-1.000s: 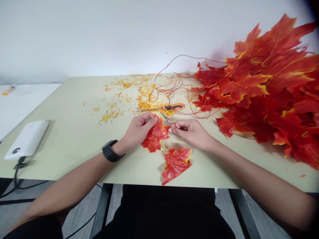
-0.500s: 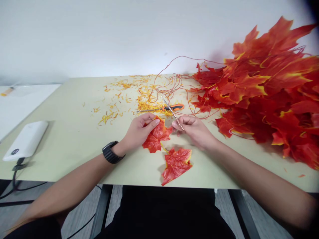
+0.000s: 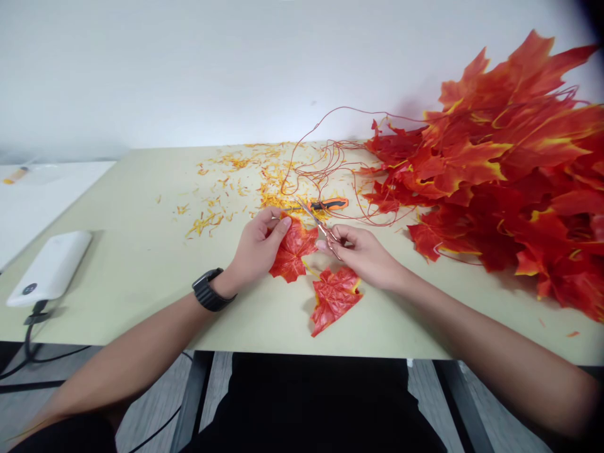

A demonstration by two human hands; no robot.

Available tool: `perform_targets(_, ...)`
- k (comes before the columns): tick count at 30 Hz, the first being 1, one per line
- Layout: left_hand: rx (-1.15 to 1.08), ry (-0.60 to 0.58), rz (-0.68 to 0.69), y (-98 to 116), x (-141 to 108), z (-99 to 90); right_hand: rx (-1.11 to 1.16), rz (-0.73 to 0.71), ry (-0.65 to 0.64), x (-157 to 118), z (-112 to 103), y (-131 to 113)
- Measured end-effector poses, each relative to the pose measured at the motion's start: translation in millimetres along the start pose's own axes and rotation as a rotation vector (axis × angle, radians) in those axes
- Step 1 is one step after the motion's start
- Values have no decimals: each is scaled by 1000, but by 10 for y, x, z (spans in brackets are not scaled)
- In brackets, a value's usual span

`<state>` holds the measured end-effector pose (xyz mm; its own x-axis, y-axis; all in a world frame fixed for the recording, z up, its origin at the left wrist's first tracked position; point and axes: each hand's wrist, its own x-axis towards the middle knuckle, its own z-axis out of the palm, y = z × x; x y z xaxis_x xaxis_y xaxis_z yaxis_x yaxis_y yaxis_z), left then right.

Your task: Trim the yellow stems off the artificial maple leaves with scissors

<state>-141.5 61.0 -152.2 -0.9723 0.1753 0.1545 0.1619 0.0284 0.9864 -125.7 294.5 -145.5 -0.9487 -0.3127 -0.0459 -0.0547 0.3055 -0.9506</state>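
Where the view opens on the left, a white side table (image 3: 56, 207) is seen beyond a pale green tabletop (image 3: 141, 296), and a small orange item (image 3: 16, 177) is lying on it beside clear plastic (image 3: 40, 173). A white power bank (image 3: 50, 268) is laid near the tabletop's left edge, and a black cable (image 3: 29, 333) is run from it over that edge toward a grey floor (image 3: 146, 390). A white wall (image 3: 236, 75) is seen behind everything. Yellow scraps (image 3: 221, 201) are strewn across the middle of the tabletop.

A red maple leaf (image 3: 293, 255) is held on the tabletop, its upper left edge gripped between the thumb and curled fingers of the left hand (image 3: 257, 248), whose wrist is circled by a black watch (image 3: 206, 289). Small scissors (image 3: 321, 226) are pinched in the right hand (image 3: 363, 258), their points directed up and left, just above the leaf. Whether the blades are spread cannot be told. A second leaf (image 3: 333, 299) is lying just below. Beyond the hands, an orange-handled screwdriver (image 3: 333, 204) and tangled red wire (image 3: 325, 160) are lying on the tabletop, and a large leaf pile (image 3: 495, 176) is heaped at the right.
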Motion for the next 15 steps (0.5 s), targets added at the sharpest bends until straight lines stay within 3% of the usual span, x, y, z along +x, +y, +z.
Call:
perform_targets(7, 10, 33, 73, 50, -5, 26, -187, -45, -43, -18, -15, -14)
perform_targets(15, 2, 19, 70, 25, -12, 23, -193, -43, -58, -25, -14, 0)
